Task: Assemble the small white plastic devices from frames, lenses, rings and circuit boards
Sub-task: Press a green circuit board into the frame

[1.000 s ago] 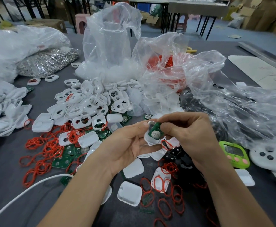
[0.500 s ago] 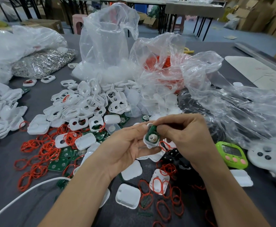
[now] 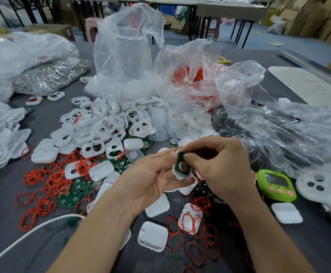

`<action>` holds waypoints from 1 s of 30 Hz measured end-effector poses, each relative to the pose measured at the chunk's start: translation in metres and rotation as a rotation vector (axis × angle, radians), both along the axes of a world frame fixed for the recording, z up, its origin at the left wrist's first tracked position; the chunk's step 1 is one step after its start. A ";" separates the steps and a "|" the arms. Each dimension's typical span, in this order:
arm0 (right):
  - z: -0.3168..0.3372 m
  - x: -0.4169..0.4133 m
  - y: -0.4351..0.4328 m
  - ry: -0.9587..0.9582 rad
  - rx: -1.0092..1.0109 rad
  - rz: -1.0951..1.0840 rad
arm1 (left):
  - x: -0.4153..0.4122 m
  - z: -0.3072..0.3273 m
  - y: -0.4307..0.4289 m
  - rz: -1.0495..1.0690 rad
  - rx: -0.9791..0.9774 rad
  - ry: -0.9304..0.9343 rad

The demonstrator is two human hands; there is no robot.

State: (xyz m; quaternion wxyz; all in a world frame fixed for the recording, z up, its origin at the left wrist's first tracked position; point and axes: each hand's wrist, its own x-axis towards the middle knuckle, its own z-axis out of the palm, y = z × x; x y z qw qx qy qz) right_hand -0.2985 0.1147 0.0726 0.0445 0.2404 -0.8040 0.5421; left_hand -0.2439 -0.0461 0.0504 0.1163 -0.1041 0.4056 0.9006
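A small white device shell [image 3: 181, 175] with a green circuit board [image 3: 181, 166] seated in it is held above the table's middle. My left hand [image 3: 151, 178] grips the shell from the left, thumb on its upper edge. My right hand [image 3: 219, 166] pinches the board's top right corner with thumb and fingertips. A round silvery disc shows on the board. Loose white frames [image 3: 101, 129], red rings [image 3: 48, 180], green boards [image 3: 70, 198] and white covers [image 3: 153, 236] lie scattered on the grey table.
Clear plastic bags [image 3: 129, 50] of parts stand at the back, one with red rings [image 3: 192, 75]. A bag of metal clips [image 3: 48, 77] lies back left. A green timer [image 3: 276, 184] and a white controller [image 3: 322, 194] sit right. A white cable [image 3: 29, 235] crosses front left.
The green board has gone from tilted above the shell to lying flat inside it. Both hands have stayed close together at the same spot.
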 end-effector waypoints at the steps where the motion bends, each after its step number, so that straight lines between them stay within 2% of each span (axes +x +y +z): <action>1: -0.001 0.000 0.000 0.003 0.001 -0.008 | 0.000 0.000 0.000 0.005 0.002 -0.004; 6: -0.004 -0.001 -0.002 -0.003 0.003 -0.030 | 0.000 0.002 -0.001 0.013 -0.003 -0.008; 10: -0.004 -0.005 -0.001 -0.170 -0.191 -0.072 | 0.001 0.003 -0.002 0.009 0.009 -0.006; 12: -0.005 -0.010 0.003 -0.205 -0.227 -0.129 | 0.001 0.004 -0.003 0.030 0.044 -0.023; 16: -0.005 -0.010 0.005 -0.299 -0.149 -0.013 | 0.001 0.005 -0.005 0.064 0.072 -0.022; 20: -0.006 -0.003 0.002 -0.151 0.046 0.075 | 0.002 0.005 -0.006 0.048 0.073 0.009; 30: -0.006 -0.005 0.004 -0.225 -0.012 0.112 | 0.002 0.006 -0.006 0.034 0.063 0.011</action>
